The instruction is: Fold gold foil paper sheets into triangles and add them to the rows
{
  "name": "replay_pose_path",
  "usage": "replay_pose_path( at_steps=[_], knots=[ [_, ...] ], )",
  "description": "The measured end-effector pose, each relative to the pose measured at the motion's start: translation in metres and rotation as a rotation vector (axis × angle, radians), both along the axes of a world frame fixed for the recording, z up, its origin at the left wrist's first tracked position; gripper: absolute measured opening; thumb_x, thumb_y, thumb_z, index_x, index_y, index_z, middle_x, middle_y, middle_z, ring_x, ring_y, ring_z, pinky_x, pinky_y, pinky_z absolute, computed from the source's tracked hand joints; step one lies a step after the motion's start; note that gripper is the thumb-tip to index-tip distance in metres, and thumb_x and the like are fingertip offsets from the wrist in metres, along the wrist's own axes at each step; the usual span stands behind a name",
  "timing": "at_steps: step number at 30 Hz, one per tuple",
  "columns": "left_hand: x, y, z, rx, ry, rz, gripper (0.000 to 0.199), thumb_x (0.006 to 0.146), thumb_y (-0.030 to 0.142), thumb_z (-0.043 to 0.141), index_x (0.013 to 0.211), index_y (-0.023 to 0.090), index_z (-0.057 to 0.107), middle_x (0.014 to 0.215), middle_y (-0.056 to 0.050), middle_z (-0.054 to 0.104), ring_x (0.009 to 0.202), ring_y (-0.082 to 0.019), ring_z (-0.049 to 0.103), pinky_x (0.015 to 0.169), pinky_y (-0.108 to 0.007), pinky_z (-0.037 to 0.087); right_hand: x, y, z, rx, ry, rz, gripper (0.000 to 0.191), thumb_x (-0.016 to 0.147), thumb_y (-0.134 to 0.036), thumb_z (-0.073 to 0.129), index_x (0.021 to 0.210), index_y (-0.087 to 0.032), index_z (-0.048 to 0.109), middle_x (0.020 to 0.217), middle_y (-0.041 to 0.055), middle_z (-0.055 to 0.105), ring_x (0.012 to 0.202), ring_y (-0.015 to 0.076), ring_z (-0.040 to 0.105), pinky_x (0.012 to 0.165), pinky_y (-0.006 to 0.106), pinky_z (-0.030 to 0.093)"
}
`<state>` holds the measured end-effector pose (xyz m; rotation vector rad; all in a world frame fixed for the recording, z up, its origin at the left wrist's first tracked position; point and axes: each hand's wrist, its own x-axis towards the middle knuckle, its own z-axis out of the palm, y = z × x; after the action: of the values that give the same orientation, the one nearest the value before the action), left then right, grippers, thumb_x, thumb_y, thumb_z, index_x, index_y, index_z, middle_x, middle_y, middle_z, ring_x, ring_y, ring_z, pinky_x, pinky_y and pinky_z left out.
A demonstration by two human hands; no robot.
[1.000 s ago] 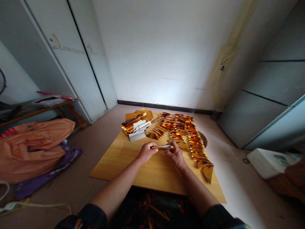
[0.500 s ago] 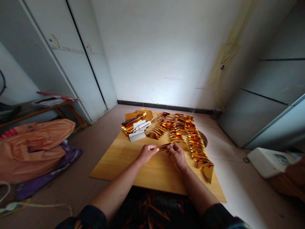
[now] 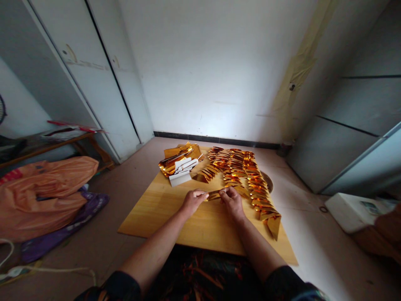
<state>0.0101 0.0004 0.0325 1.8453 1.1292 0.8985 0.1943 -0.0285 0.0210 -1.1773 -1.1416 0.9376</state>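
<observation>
Between my two hands, just above the wooden board, is a narrow folded piece of gold foil paper [image 3: 214,195]. My left hand [image 3: 193,200] is closed on its left end, thumb on top. The right end is pinched in the fingers of my right hand [image 3: 232,201]. Rows of folded gold foil pieces [image 3: 257,190] stand packed together beyond and to the right of my right hand. Past my left hand lies a loose pile of gold foil sheets [image 3: 167,154], with white folded papers [image 3: 181,179] in front of it.
The wooden board [image 3: 150,217] sits low over a tiled floor. An orange bag [image 3: 46,188] and a purple bag [image 3: 65,225] lie at the left. A white box [image 3: 354,213] stands at the right, below a grey refrigerator [image 3: 354,125]. A round basin shows partly behind the board.
The foil piece has turned in my fingers, so more of its gold face shows now. Both hands stay in nearly the same place.
</observation>
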Motion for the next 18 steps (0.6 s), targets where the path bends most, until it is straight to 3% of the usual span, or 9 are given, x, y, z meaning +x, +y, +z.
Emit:
replay_pose_path(
  at_steps=[4, 8, 11, 18],
  knots=[
    [0.003, 0.004, -0.006, 0.016, 0.128, 0.066, 0.031, 0.083, 0.032, 0.05, 0.071, 0.013, 0.071, 0.07, -0.003, 0.066, 0.069, -0.015, 0.057, 0.064, -0.024, 0.039, 0.0, 0.006, -0.003, -0.064, -0.288, -0.085, 0.028, 0.073, -0.047, 0.06, 0.067, -0.02, 0.054, 0.056, -0.004, 0.053, 0.053, 0.0116, 0.046, 0.051, 0.022, 0.034],
    [0.007, 0.005, -0.007, 0.108, 0.457, 0.146, 0.027, 0.085, 0.03, 0.052, 0.07, 0.016, 0.071, 0.074, -0.003, 0.067, 0.073, -0.015, 0.058, 0.065, -0.024, 0.037, -0.003, 0.009, 0.003, -0.184, -0.755, -0.127, 0.014, 0.08, -0.032, 0.056, 0.073, -0.02, 0.06, 0.065, -0.0011, 0.061, 0.062, 0.0133, 0.053, 0.056, 0.022, 0.032],
    [0.01, 0.005, -0.003, 0.195, 0.627, 0.159, 0.025, 0.086, 0.03, 0.053, 0.072, 0.018, 0.07, 0.08, -0.004, 0.068, 0.081, -0.016, 0.059, 0.069, -0.025, 0.036, -0.006, 0.009, 0.009, -0.255, -1.013, -0.118, 0.013, 0.086, -0.032, 0.054, 0.082, -0.022, 0.062, 0.074, 0.0006, 0.066, 0.066, 0.0133, 0.058, 0.056, 0.022, 0.029],
    [0.013, 0.011, 0.001, 0.275, 0.803, 0.109, 0.023, 0.084, 0.032, 0.053, 0.074, 0.02, 0.07, 0.085, -0.005, 0.067, 0.089, -0.02, 0.059, 0.075, -0.03, 0.038, -0.008, 0.01, 0.008, -0.209, -1.293, -0.089, 0.012, 0.091, -0.03, 0.05, 0.092, -0.022, 0.059, 0.084, 0.0026, 0.069, 0.073, 0.0133, 0.062, 0.055, 0.022, 0.028]
  ],
)
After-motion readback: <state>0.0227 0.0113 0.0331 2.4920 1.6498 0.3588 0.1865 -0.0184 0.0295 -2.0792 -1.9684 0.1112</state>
